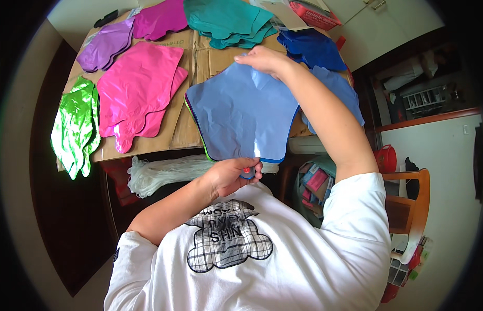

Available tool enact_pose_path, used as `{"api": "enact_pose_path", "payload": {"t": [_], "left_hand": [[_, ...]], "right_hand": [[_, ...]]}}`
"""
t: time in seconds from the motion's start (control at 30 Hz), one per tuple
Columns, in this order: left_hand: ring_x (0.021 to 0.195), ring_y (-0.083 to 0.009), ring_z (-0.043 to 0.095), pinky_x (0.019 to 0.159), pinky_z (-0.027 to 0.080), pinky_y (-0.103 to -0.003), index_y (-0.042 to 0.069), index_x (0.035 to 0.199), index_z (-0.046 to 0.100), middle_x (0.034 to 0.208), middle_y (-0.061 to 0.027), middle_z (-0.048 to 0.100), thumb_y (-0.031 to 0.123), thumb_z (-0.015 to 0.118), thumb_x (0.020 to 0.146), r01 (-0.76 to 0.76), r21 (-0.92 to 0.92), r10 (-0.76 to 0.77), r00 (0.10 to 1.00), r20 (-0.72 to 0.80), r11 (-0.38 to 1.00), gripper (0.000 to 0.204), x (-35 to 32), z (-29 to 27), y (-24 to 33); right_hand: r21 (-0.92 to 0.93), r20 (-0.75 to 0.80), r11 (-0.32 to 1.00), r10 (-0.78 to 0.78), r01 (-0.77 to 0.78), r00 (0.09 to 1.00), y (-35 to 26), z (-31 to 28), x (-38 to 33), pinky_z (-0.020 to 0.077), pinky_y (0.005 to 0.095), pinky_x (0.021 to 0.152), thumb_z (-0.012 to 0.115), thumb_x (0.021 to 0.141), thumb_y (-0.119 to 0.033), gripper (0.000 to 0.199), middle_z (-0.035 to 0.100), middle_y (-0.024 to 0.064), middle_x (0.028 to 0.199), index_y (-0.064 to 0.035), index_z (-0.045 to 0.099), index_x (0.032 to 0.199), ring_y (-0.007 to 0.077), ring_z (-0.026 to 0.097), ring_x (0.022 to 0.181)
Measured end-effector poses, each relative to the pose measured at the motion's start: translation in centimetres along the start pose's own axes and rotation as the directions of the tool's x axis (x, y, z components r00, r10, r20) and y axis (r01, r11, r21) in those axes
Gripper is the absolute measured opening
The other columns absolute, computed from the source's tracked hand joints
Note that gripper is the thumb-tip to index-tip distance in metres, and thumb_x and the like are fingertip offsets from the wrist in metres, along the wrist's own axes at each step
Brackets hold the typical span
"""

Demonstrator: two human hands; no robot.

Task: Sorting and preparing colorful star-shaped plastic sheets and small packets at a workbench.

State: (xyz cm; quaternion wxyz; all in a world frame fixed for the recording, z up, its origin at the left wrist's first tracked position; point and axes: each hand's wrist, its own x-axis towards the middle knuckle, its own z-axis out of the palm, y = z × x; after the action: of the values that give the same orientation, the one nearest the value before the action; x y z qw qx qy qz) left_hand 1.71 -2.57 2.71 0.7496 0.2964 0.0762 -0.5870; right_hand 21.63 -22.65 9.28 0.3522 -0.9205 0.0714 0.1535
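Note:
A flat stack of star-shaped foil balloons (244,111) hangs between my two hands, pale blue on top, with green and purple edges showing at its left side. At the near end, my left hand (233,175) is closed around the narrow tail; a bit of blue and a small red spot show among its fingers. My right hand (265,61) reaches over the far side and pinches the top tip of the stack. Some of the right fingertips are hidden behind the foil.
Cardboard (171,124) covers the table. On it lie flat foil balloons: green (73,124), pink (140,93), lilac (106,45), magenta (161,19), teal (228,22), dark blue (314,49) and pale blue (337,90). White stringy strands (166,173) hang below the edge. A wooden chair (407,207) stands right.

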Motion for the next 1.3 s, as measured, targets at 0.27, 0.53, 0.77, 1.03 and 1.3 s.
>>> {"api": "enact_pose_path", "payload": {"t": [0.27,0.53,0.77,1.03,1.3], "left_hand": [[0.087,-0.015,0.057,0.086,0.046,-0.03,0.005,0.094,0.06,0.091,-0.003,0.06,0.022,0.049,0.1,-0.046,0.089,0.044,0.999,0.027,0.995,0.021,0.5,-1.1,-0.5],[0.09,-0.0158,0.059,0.085,0.048,-0.03,0.002,0.101,0.062,0.099,-0.0052,0.063,0.02,0.051,0.099,-0.036,0.091,0.038,0.999,-0.02,0.995,0.021,0.5,-0.1,-0.5],[0.088,-0.0158,0.06,0.085,0.048,-0.031,0.003,0.1,0.061,0.097,-0.005,0.063,0.018,0.057,0.096,-0.028,-0.049,0.029,1.0,0.009,0.998,0.016,0.4,-0.4,-0.3],[0.086,-0.0147,0.059,0.085,0.048,-0.031,0.005,0.095,0.061,0.092,-0.0029,0.061,0.019,0.055,0.097,-0.025,-0.045,0.026,0.999,0.031,0.999,0.015,0.7,-0.3,-0.5],[0.084,-0.0157,0.06,0.084,0.049,-0.031,0.003,0.094,0.06,0.09,-0.0041,0.062,0.016,0.051,0.099,-0.002,-0.07,0.002,1.0,0.0,0.998,0.016,0.0,0.2,0.3]], "right_hand": [[-0.067,-0.151,0.997,-0.054,0.044,0.987,-3.5,1.9,1.5,0.0456,0.0352,0.052,0.072,0.077,-0.05,0.058,0.063,0.0113,0.068,0.0072,0.065,0.075,0.0193,0.056,0.056],[-0.256,-0.223,0.964,0.008,-0.067,0.975,-2.9,2.6,2.5,0.0476,0.0371,0.055,0.06,0.075,-0.016,0.018,0.064,0.0152,0.07,0.0008,0.063,0.068,0.0261,0.061,0.061],[-0.085,-0.053,0.996,0.028,-0.033,0.998,-3.5,1.8,2.5,0.0413,0.0364,0.045,0.062,0.081,-0.017,0.02,0.059,0.0116,0.06,-0.0027,0.062,0.067,0.0222,0.057,0.051],[-0.007,-0.07,0.997,0.073,-0.073,0.995,-0.8,1.0,3.5,0.0502,0.0366,0.063,0.067,0.08,-0.022,0.028,0.068,0.0159,0.083,0.0061,0.069,0.082,0.0235,0.063,0.069],[0.284,0.156,0.956,0.032,-0.076,0.987,-2.4,-0.3,1.3,0.0513,0.0323,0.067,0.068,0.081,-0.016,0.022,0.066,0.0068,0.089,-0.0027,0.067,0.099,0.0181,0.063,0.077]]}}
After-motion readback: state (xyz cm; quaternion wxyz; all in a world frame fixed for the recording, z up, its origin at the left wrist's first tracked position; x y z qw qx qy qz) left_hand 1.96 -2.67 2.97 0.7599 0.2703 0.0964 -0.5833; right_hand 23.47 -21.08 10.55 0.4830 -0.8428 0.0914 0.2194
